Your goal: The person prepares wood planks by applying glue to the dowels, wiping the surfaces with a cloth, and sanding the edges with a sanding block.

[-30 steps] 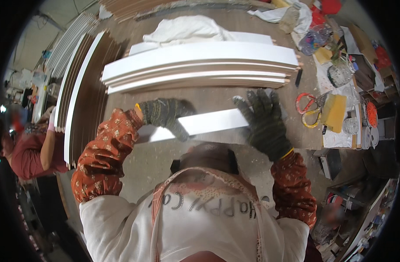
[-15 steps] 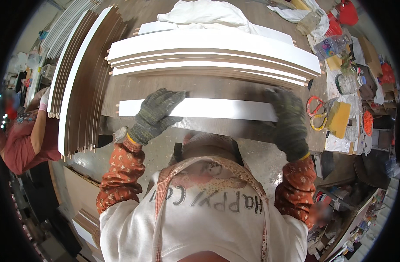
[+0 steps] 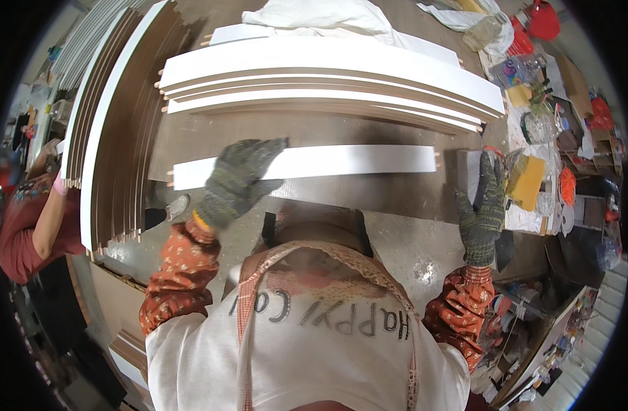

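Note:
A narrow white board (image 3: 355,161) with small wooden pegs at its ends lies across the brown table in front of me. My left hand (image 3: 240,179), in a dark grey-green knitted glove, spans the board's left part, fingers over the far edge and thumb along the near edge. Off the board's right end, my right hand (image 3: 484,212), gloved alike, is closed around a grey block (image 3: 469,168) at the table's right side. Its thumb lies on the block's near-left side and the fingers run up the right side.
Beyond the board lies a stack of white boards (image 3: 328,61) with a white cloth (image 3: 328,15) on top. More boards (image 3: 115,116) stand on edge at the left, beside a person in a red shirt (image 3: 43,226). A yellow sponge (image 3: 525,183) and clutter sit at the right.
My right hand has moved right, off the board's end, and now holds the grey block. The scissors there are mostly covered. My left hand stays on the board, which has shifted slightly left.

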`<state>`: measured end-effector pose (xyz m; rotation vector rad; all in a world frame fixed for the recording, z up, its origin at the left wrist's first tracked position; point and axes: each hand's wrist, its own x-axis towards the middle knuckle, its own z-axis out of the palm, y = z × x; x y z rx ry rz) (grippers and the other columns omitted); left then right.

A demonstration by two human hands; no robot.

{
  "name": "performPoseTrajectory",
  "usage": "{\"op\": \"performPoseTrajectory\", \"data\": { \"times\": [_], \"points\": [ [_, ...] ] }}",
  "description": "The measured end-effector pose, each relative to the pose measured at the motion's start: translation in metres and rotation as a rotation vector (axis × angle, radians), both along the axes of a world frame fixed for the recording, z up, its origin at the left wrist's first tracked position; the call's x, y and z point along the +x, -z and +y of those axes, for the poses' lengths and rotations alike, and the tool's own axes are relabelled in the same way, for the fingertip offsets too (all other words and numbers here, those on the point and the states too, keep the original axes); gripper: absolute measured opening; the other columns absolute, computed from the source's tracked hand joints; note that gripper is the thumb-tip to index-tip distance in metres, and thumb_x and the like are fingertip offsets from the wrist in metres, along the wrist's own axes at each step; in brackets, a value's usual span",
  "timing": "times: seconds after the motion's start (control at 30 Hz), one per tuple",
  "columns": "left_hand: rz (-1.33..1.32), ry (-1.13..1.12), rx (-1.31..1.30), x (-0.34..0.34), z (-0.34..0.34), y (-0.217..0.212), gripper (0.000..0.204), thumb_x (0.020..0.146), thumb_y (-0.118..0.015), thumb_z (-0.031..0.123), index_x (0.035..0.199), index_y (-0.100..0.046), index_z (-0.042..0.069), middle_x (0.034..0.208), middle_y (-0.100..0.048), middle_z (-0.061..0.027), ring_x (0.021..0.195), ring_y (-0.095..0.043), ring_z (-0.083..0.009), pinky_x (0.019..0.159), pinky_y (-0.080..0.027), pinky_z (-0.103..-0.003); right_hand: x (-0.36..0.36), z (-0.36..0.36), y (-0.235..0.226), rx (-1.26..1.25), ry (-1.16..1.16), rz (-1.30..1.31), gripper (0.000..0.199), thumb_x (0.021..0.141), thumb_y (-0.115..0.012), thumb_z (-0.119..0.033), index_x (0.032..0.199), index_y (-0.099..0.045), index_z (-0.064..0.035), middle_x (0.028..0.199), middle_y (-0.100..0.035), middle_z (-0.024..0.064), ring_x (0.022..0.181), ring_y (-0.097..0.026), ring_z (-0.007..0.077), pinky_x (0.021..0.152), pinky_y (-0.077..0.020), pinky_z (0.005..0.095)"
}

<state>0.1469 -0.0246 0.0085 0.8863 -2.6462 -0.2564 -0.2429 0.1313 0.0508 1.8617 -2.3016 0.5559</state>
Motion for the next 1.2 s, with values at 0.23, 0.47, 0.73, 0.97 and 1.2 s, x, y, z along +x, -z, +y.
{"op": "performPoseTrajectory", "data": {
  "times": [0.23, 0.47, 0.73, 0.97, 1.2],
  "points": [
    [-0.09, 0.075, 0.045, -0.03, 0.0, -0.023, 0.084, 0.075, -0.07, 0.047, 0.143, -0.033, 0.015, 0.146, -0.038, -0.0051, 0.135, -0.034, -0.0261, 0.115, -0.022, -0.043, 0.039, 0.002, 0.002, 0.034, -0.098, -0.336, 0.064, 0.079, -0.065, -0.014, 0.138, -0.042, -0.0071, 0.139, -0.039, 0.027, 0.126, -0.043, 0.0393, 0.103, -0.0386, 0.0452],
    [0.116, -0.027, 0.071, 0.048, -0.009, -0.001, 0.073, 0.07, -0.079, 0.021, 0.135, -0.046, 0.012, 0.131, -0.054, -0.0089, 0.125, -0.047, -0.0302, 0.107, -0.035, -0.044, 0.045, 0.007, -0.006, -0.213, -0.023, -1.831, 0.062, 0.08, -0.06, -0.013, 0.135, -0.038, 0.0076, 0.128, -0.051, 0.0204, 0.108, -0.058, 0.0295, 0.089, -0.049, 0.0392],
    [0.31, 0.192, -0.314, -0.014, -0.005, -0.037, 0.071, 0.076, -0.074, 0.036, 0.136, -0.045, 0.011, 0.137, -0.046, -0.0116, 0.128, -0.043, -0.0307, 0.108, -0.033, -0.048, 0.075, 0.013, 0.023, 0.328, -0.334, -1.678, 0.059, 0.08, -0.063, -0.012, 0.131, -0.042, 0.0067, 0.114, -0.061, 0.0158, 0.102, -0.061, 0.0252, 0.083, -0.0531, 0.0361],
    [0.206, 0.379, -0.181, -0.03, 0.0, -0.025, 0.058, 0.071, -0.067, 0.019, 0.127, -0.056, 0.01, 0.126, -0.055, -0.0118, 0.118, -0.052, -0.03, 0.099, -0.042, -0.044, 0.139, -0.042, 0.006, 0.51, -0.243, -1.387, 0.059, 0.093, -0.053, -0.029, 0.138, -0.036, 0.0034, 0.113, -0.061, 0.019, 0.097, -0.063, 0.0225, 0.079, -0.054, 0.029],
    [0.358, -0.022, -0.183, -0.07, 0.029, -0.016, 0.084, 0.061, -0.077, 0.038, 0.132, -0.048, 0.004, 0.125, -0.052, -0.0164, 0.114, -0.052, -0.0314, 0.095, -0.043, -0.044, 0.156, -0.007, -0.014, -0.165, -0.093, -1.021, 0.056, 0.087, -0.062, -0.018, 0.136, -0.04, -0.0015, 0.119, -0.057, 0.0161, 0.111, -0.056, 0.031, 0.101, -0.0418, 0.0431]
  ]
}}
